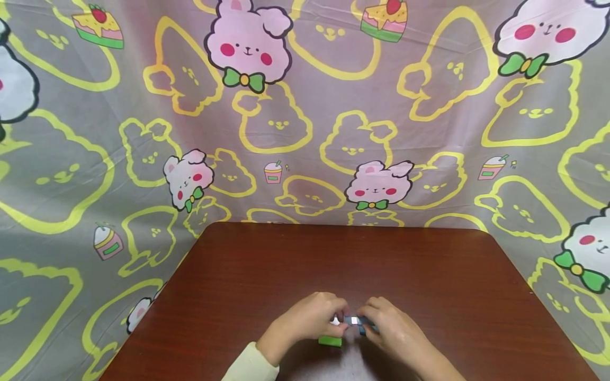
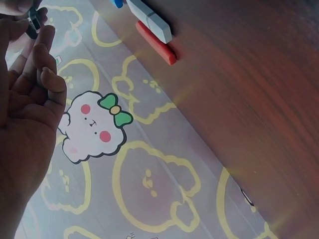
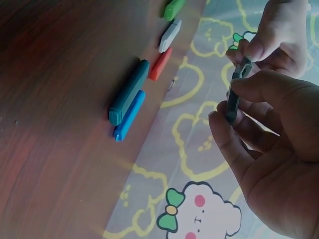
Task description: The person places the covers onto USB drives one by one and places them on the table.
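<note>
Between both hands is a small, slim dark object (image 3: 233, 99) with a shiny pale patch near its middle; its exact kind cannot be told. The fingers and thumb of my left hand (image 1: 320, 316) pinch one end, and my right hand (image 1: 397, 329) pinches the other. In the right wrist view, the right thumb lies along its side and the fingers curl under it. The left wrist view shows the left palm (image 2: 32, 109) turned up, with the object (image 2: 34, 24) at the fingertips. Below the left hand in the head view lies a bright green stick (image 1: 330, 342).
On the brown table (image 1: 343, 264) lie a thick teal bar (image 3: 128, 92), a thin blue stick (image 3: 129, 116), a red stick (image 3: 160, 63) and a white block (image 3: 170, 36), side by side near the edge. A patterned cloth (image 1: 305, 121) hangs around the table.
</note>
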